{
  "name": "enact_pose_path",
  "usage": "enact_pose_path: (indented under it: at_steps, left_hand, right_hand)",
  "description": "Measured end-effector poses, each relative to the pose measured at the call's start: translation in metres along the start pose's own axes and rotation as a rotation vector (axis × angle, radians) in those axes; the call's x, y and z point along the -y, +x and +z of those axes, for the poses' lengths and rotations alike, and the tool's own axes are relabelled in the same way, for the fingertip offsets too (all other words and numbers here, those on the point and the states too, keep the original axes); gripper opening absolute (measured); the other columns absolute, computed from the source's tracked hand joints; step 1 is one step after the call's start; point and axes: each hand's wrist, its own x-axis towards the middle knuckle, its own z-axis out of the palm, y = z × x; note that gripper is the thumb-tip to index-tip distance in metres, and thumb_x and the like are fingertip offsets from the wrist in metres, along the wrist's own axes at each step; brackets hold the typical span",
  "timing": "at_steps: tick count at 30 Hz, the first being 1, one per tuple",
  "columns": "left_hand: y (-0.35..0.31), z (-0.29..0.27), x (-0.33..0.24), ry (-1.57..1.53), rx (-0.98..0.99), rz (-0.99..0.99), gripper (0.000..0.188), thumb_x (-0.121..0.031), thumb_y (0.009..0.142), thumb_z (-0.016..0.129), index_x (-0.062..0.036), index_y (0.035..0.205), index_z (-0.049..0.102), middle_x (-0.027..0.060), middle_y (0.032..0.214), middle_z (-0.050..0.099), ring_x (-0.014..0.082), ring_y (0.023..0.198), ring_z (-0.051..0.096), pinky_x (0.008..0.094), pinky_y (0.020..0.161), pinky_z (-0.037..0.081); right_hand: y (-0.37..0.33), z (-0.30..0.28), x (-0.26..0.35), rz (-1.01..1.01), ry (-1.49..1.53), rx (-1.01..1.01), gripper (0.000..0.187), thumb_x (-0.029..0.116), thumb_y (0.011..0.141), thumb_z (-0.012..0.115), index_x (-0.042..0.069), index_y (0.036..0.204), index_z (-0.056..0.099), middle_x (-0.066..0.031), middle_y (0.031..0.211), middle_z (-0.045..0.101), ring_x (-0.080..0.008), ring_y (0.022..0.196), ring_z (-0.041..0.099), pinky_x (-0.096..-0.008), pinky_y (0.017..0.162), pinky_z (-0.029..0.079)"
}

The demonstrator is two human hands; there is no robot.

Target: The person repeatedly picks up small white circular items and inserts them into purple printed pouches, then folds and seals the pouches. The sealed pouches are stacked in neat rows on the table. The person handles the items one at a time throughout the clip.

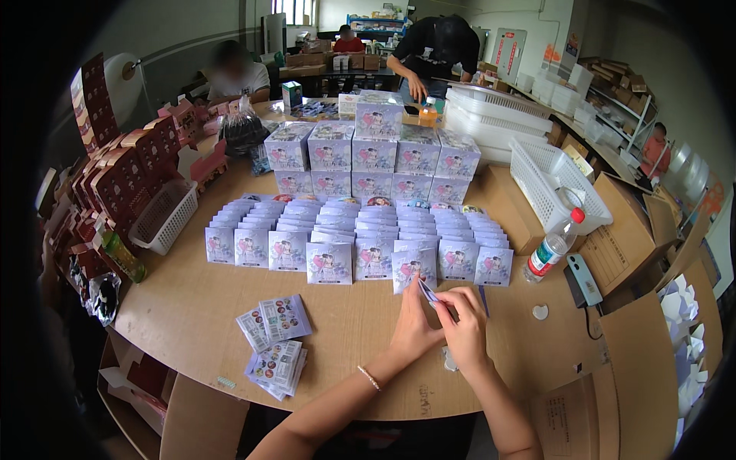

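Slim packet (427, 290) pinched edge-on between two hands.
Left hand (414, 328) and right hand (463, 323), fingers nearly closed, grip it; a forward nudge could topple the packet rows (374, 259) just beyond them.

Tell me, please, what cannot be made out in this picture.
Head view, thin item between left hand and right hand: its faces, turned nearly edge-on and partly covered by fingers.
Head view, stacked boxes: contents, hidden by their walls.
Head view, loose packets: fine print, too small.
Head view, white pieces at right: full extent, cut off by the fisheye rim.
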Motion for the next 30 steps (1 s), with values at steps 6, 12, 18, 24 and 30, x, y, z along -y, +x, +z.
enact_pose_path:
  at_steps: [6,12,18,24,30]
  left_hand:
    - [0.002,-0.016,-0.007,0.073,-0.023,0.194,0.102,-0.014,0.061,0.084,0.0023,0.141,0.025,0.0228,0.138,0.036,0.0398,0.129,0.035,0.0442,0.106,0.033]
    - [0.005,-0.022,-0.011,0.101,-0.027,0.277,0.098,-0.013,0.060,0.083,0.0011,0.140,0.029,0.0204,0.137,0.039,0.0383,0.129,0.036,0.0451,0.106,0.032]
    - [0.006,-0.021,-0.012,0.115,-0.029,0.250,0.099,-0.012,0.059,0.083,0.0015,0.141,0.029,0.0197,0.135,0.041,0.0382,0.123,0.039,0.0449,0.104,0.034]
    - [0.008,-0.024,-0.015,0.163,-0.013,0.225,0.103,-0.011,0.055,0.083,0.0032,0.140,0.027,0.0190,0.135,0.041,0.0384,0.120,0.039,0.0437,0.102,0.036]
    - [0.007,-0.023,-0.015,0.226,-0.029,0.281,0.108,-0.011,0.054,0.084,0.0036,0.143,0.024,0.0189,0.137,0.040,0.0378,0.119,0.039,0.0442,0.101,0.036]
  right_hand:
    - [0.006,-0.029,0.018,0.092,0.033,0.030,0.018,0.000,0.075,0.070,0.002,0.091,0.063,-0.0104,0.099,0.058,-0.0289,0.092,0.058,-0.0372,0.078,0.048]
    - [0.009,-0.044,0.027,-0.109,-0.379,0.143,0.018,0.006,0.069,0.073,0.006,0.080,0.059,-0.0080,0.109,0.057,-0.0311,0.108,0.052,-0.0425,0.090,0.042]
    - [0.005,-0.049,0.041,-0.161,-0.406,0.052,0.018,0.005,0.068,0.072,0.006,0.078,0.057,-0.0071,0.105,0.059,-0.0310,0.106,0.053,-0.0423,0.090,0.040]
    - [0.003,-0.049,0.034,0.020,-0.174,0.029,0.017,0.004,0.071,0.071,0.005,0.083,0.059,-0.0071,0.078,0.065,-0.0273,0.076,0.062,-0.0386,0.074,0.046]
    - [0.007,-0.039,0.020,0.117,-0.150,0.095,0.014,0.003,0.073,0.071,0.003,0.086,0.066,-0.0080,0.083,0.065,-0.0261,0.081,0.060,-0.0364,0.076,0.046]
